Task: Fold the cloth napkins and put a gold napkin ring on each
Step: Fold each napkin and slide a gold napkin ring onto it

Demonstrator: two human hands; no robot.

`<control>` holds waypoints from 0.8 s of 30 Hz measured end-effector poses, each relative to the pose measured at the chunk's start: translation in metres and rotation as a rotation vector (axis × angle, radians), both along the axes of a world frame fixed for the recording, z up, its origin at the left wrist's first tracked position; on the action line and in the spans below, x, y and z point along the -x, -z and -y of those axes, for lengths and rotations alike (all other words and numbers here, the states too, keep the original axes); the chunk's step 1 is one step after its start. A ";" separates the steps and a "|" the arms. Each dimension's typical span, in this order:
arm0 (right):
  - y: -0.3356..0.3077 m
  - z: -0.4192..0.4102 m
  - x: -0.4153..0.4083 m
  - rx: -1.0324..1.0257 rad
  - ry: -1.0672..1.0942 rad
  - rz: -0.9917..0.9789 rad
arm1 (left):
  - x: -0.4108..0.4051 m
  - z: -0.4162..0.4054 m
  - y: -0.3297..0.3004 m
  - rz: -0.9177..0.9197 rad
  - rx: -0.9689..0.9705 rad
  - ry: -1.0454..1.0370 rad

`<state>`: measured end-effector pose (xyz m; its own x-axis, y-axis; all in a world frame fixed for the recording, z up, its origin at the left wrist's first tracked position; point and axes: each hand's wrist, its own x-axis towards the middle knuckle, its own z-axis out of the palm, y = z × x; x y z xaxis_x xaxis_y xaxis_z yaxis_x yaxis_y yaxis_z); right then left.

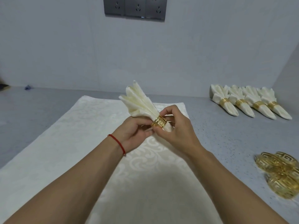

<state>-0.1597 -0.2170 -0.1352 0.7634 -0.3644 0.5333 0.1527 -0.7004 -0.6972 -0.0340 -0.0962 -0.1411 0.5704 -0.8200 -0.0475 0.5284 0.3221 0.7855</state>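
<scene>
- Cream-coloured folded napkin point(142, 102) is held up above the work surface, near the centre of the view, its pleated end fanned out up and away from the person and its narrow end pointing down toward the right hand.
- Gold napkin ring point(159, 121), with a cut-out key pattern, sits around the narrow part of this napkin; a short tip of cloth shows below the ring.
- Left hand point(134, 133): fingers curled, gripping the napkin just behind the ring, fingertips touching the ring's near edge. A red string bracelet point(117, 143) is on this wrist.
- Right hand point(176, 130): thumb and fingers curled around the ring, pinching it from the right side; the fingers wrap over the far side of the napkin tip.
- Beneath both hands a flat cream cloth point(64, 143) with a woven scroll pattern lies spread on the grey speckled countertop point(226, 139).
- Four finished napkins point(250, 101), each already wearing a gold ring, lie side by side in a row at the far right, against the wall, narrow ends pointing toward the near right.
- Loose pile of spare gold rings point(278, 172) rests on the countertop at the near right, well apart from the hands.
- Dark socket panel point(135, 8) is mounted on the wall at the top of the view.
</scene>
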 end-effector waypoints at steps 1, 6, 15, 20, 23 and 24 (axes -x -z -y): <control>0.000 0.002 0.001 0.012 0.010 -0.004 | -0.002 -0.001 0.000 -0.048 0.063 -0.043; 0.001 0.001 -0.001 0.097 0.031 -0.045 | -0.004 -0.005 -0.003 -0.007 0.149 -0.156; 0.007 -0.016 -0.006 0.004 0.103 -0.144 | 0.005 0.002 0.001 0.297 -0.183 -0.242; 0.006 -0.015 -0.006 -0.019 0.173 -0.262 | 0.002 0.001 0.013 0.645 -0.454 -0.585; 0.006 -0.009 -0.007 -0.052 0.245 -0.169 | 0.003 0.002 0.012 0.723 -0.443 -0.558; 0.006 -0.004 -0.007 -0.094 0.250 -0.131 | 0.004 0.001 0.011 0.736 -0.429 -0.555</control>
<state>-0.1526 -0.2128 -0.1413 0.7038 -0.5929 0.3913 -0.1122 -0.6367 -0.7629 -0.0379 -0.0976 -0.1523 0.8715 -0.4269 0.2413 -0.2716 -0.0106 0.9623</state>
